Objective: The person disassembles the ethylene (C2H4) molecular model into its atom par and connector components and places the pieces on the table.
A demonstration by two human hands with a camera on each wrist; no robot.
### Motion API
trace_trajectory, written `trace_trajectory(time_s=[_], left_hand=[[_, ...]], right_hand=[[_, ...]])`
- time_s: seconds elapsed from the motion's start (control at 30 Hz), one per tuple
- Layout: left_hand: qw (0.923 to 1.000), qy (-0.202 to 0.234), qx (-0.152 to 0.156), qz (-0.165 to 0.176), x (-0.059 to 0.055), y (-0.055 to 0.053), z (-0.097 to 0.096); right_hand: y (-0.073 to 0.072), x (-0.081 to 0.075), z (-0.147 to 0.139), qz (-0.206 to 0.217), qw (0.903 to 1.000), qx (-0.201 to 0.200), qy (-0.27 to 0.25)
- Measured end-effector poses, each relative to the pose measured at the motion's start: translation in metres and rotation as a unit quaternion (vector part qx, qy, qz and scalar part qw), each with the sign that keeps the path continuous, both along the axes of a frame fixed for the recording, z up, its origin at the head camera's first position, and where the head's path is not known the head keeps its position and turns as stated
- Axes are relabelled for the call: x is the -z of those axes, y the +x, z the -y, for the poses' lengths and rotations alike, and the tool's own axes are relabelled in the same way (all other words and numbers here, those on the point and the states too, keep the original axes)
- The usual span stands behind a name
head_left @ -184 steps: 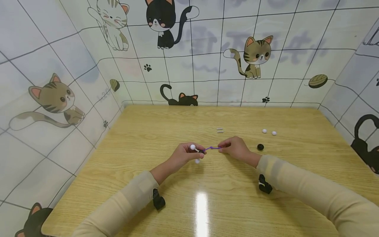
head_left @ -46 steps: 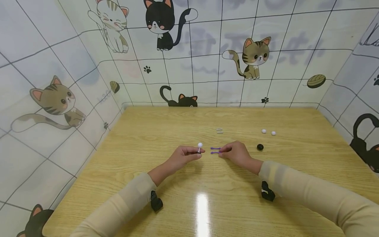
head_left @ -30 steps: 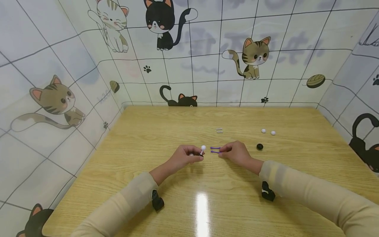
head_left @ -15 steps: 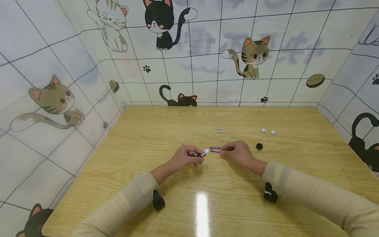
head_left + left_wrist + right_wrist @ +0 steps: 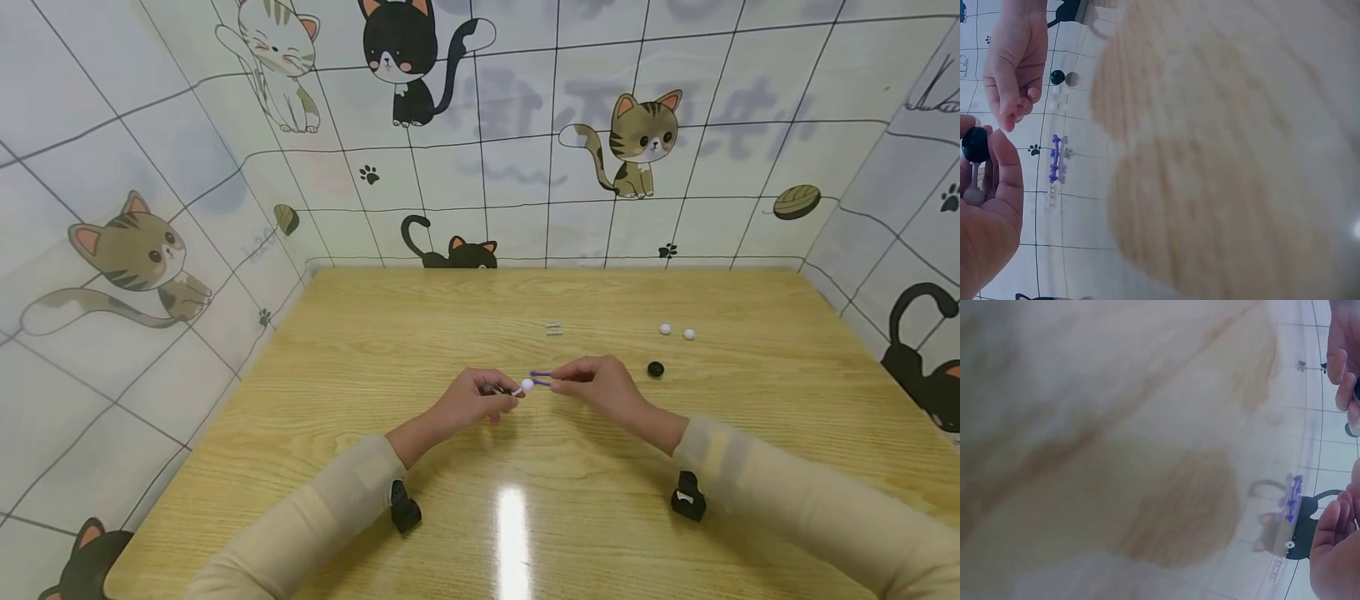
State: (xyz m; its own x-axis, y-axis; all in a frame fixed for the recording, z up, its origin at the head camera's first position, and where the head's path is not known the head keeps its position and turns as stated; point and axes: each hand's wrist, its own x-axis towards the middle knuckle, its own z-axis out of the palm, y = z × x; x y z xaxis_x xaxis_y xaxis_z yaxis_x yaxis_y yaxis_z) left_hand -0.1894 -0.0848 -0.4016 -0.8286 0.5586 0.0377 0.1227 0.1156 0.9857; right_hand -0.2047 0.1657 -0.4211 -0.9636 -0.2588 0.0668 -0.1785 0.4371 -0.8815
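In my left hand (image 5: 476, 396) is a ball-and-stick model piece: a black ball (image 5: 975, 145) carrying pale sticks with white balls on their ends. One white ball (image 5: 527, 384) sticks out past the left fingertips towards the right. My right hand (image 5: 600, 383) hovers just right of it, thumb and forefinger apart, with nothing visible between them. Beyond the hands two purple connector sticks (image 5: 540, 374) lie side by side on the table, partly covered by the right fingers in the head view. The left wrist view shows the right fingertips close to the left ones; whether they touch, I cannot tell.
Two pale short sticks (image 5: 553, 332) lie further back on the wooden table (image 5: 375, 333). To the right are a loose black ball (image 5: 656, 369) and two white balls, one nearer the right (image 5: 689, 334). A cat-printed wall sheet (image 5: 517, 175) rises behind the table.
The left fingers have turned the model piece, so its white ball has swung from pointing up to pointing right. The right hand has shifted slightly left. The purple sticks have stayed put.
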Motion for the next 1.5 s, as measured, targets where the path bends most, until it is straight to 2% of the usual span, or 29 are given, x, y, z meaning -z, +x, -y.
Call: trace_trajectory(time_s=[0.1, 0.27, 0.5, 0.73, 0.87, 1.03, 1.33, 1.5], left_hand=[[1.0, 0.003, 0.001, -0.008, -0.008, 0.005, -0.001], [0.9999, 0.007, 0.0, -0.012, -0.007, 0.006, -0.002], [0.9999, -0.008, 0.0, -0.015, -0.007, 0.006, -0.003], [0.9996, -0.019, 0.001, -0.022, 0.014, -0.007, -0.001], [0.9992, -0.03, 0.009, -0.025, 0.019, -0.009, -0.001], [0.9988, -0.041, 0.013, -0.025, 0.021, -0.009, -0.002], [0.9993, -0.033, 0.018, -0.007, 0.02, -0.008, -0.003], [0.9992, -0.037, -0.009, -0.01, 0.018, -0.006, -0.005]], right_hand=[[0.003, -0.002, 0.002, 0.002, 0.9994, -0.017, -0.031], [0.008, -0.005, 0.005, 0.001, 0.9977, -0.037, -0.057], [0.013, -0.009, 0.01, -0.002, 0.9947, -0.06, -0.083], [0.016, -0.008, 0.013, -0.005, 0.9906, -0.08, -0.11], [0.017, -0.006, 0.015, -0.009, 0.9902, -0.087, -0.109], [0.018, -0.006, 0.016, -0.004, 0.989, -0.1, -0.109], [0.02, -0.006, 0.019, 0.008, 0.986, -0.112, -0.123], [0.021, -0.005, 0.019, 0.015, 0.9844, -0.113, -0.134]])
